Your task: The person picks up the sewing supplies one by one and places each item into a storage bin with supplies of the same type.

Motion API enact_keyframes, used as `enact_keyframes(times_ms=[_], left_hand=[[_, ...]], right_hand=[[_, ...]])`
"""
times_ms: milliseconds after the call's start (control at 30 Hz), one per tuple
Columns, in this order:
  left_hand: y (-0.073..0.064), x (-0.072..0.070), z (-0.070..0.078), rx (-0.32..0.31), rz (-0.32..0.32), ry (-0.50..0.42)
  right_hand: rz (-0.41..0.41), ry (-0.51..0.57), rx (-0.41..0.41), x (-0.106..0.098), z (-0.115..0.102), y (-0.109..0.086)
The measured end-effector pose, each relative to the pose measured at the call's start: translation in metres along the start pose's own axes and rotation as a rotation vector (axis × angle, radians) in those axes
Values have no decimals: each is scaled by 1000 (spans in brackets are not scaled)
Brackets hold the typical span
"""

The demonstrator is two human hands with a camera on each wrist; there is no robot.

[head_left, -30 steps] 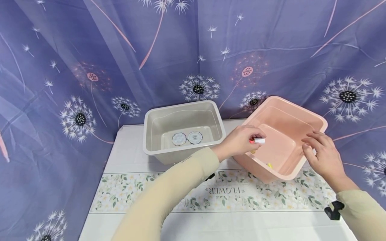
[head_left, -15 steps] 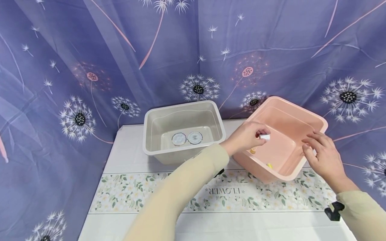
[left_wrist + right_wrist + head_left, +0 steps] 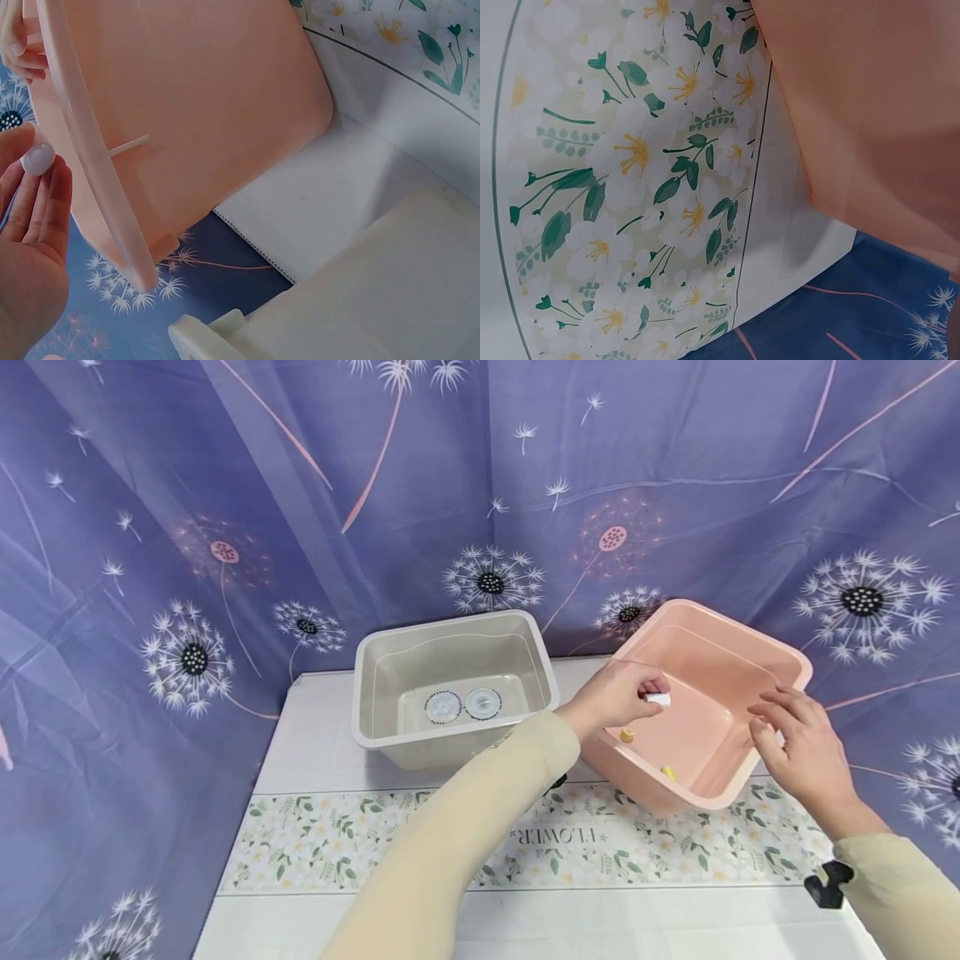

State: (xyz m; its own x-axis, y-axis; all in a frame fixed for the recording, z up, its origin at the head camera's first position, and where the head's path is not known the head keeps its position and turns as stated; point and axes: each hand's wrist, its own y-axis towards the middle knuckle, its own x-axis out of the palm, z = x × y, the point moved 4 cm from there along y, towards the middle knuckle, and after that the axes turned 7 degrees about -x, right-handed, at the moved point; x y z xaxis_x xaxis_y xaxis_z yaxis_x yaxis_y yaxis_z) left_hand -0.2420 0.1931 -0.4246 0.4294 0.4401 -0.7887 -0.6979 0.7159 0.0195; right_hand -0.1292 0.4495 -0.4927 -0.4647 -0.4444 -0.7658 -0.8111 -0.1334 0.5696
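My left hand [image 3: 617, 697] is over the near left part of the pink basin [image 3: 647, 777], pinching a small white cylinder [image 3: 658, 699] between thumb and fingers. The left wrist view shows the rounded white end of this cylinder [image 3: 37, 159] at the fingertips. Against the basin's right rim is my right hand [image 3: 804, 745], its fingers loosely bent over the inside. On the basin floor lie a small orange-tan piece [image 3: 627, 735] and a small yellow piece [image 3: 668, 772], the latter partly hidden by the near wall.
Left of the basin stands a grey bin [image 3: 362, 693] holding two round discs [image 3: 443, 707] edged with dark beads. Both containers sit on a white table cover [image 3: 315, 714] with a floral strip [image 3: 300, 843]. A purple dandelion-print curtain [image 3: 420, 485] hangs behind.
My left hand has moved slightly right and away from me, turning the cylinder so its red part no longer shows. The orange-tan piece has come into fuller view. My right hand stays put.
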Motion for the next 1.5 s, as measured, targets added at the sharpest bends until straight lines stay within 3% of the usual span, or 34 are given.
enact_keyframes(times_ms=[567, 800, 1200, 1500], left_hand=[[4, 3, 1, -59, 5, 136], [-2, -3, -6, -110, -2, 95], [-17, -22, -3, -34, 53, 17], [-33, -31, 0, 17, 38, 86]], right_hand=[[-2, 8, 10, -1, -5, 1], [13, 11, -11, 0, -6, 4], [-42, 2, 7, -1, -5, 5], [-126, 4, 26, -8, -4, 1]])
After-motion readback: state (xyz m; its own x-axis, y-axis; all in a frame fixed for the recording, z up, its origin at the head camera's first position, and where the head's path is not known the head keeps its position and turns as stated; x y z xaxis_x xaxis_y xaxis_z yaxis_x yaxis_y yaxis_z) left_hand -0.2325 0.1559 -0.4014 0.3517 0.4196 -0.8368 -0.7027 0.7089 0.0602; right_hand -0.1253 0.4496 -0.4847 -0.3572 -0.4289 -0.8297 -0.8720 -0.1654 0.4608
